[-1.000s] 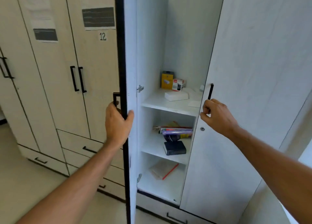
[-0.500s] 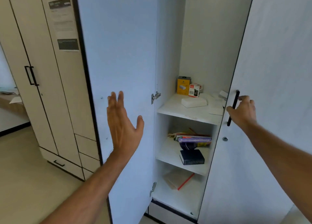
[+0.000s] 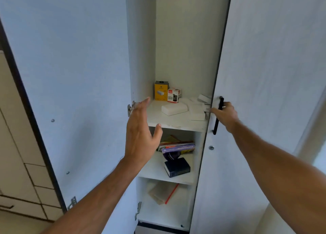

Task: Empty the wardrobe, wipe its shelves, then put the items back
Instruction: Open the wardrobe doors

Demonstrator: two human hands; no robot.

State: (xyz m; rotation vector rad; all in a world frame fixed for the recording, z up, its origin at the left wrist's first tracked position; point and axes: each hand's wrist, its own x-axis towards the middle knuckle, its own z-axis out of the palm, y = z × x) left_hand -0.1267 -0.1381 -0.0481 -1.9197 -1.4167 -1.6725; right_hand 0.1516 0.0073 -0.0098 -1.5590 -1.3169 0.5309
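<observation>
gripping a slim black bar handle with right hand, left hand spread flat, matte white laminate shelves

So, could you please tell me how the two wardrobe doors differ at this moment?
The left door is swung wide open, showing its inner face, while the right door only partly uncovers the shelves. The left hand is open in front of the shelves and off the left door; the right hand grips the right door's black handle. Only the right door shows a handle and a lock. Both are pale panels with dark edges.
</observation>
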